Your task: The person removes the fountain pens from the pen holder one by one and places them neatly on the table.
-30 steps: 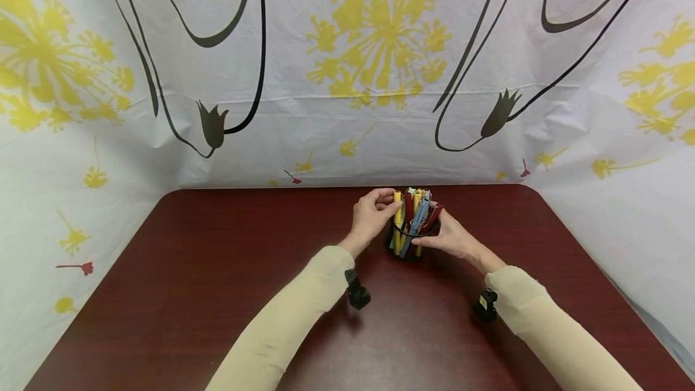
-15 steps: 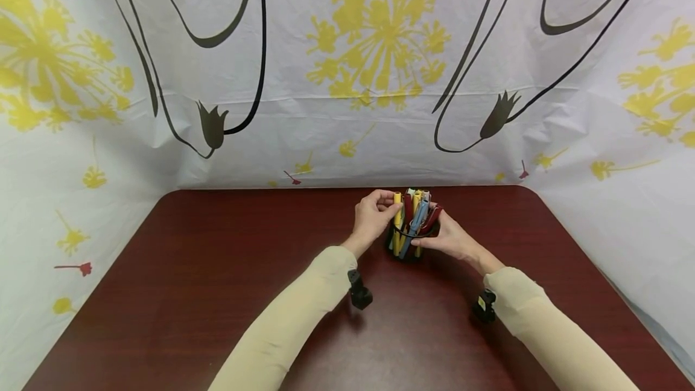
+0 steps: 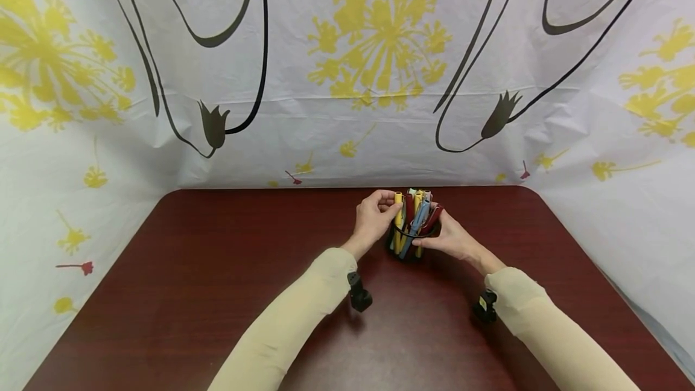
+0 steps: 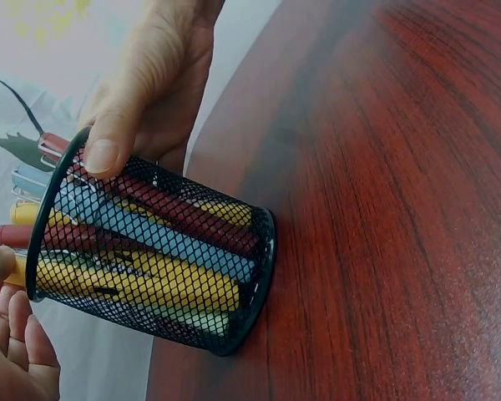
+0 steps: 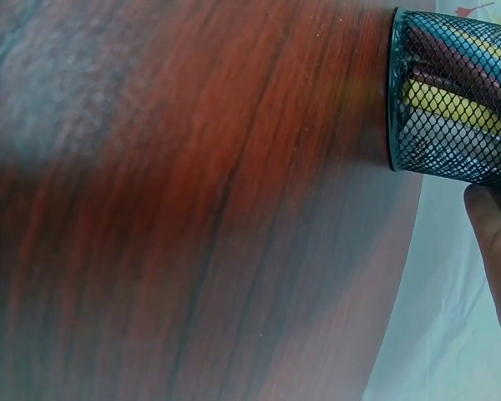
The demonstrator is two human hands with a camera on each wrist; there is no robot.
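Note:
A black mesh pen cup (image 3: 418, 236) stands upright near the back edge of the table, filled with several yellow, blue and dark red pens. My right hand (image 3: 453, 239) grips it from the right, its thumb pressed on the mesh just below the rim in the left wrist view. On the other side my left hand (image 3: 373, 219) pinches the top of a yellow pen (image 3: 399, 216), whose lower part is inside the cup. A blue pen (image 3: 419, 216) and a dark red pen (image 3: 433, 219) lean towards the right. In the right wrist view, the cup's base (image 5: 395, 92) meets the tabletop.
The dark red wooden table (image 3: 217, 282) has rounded back corners. Behind it hangs a white cloth (image 3: 326, 137) printed with yellow and grey flowers. Small black cameras sit on both wrists, the left one (image 3: 359, 291) hanging below its sleeve.

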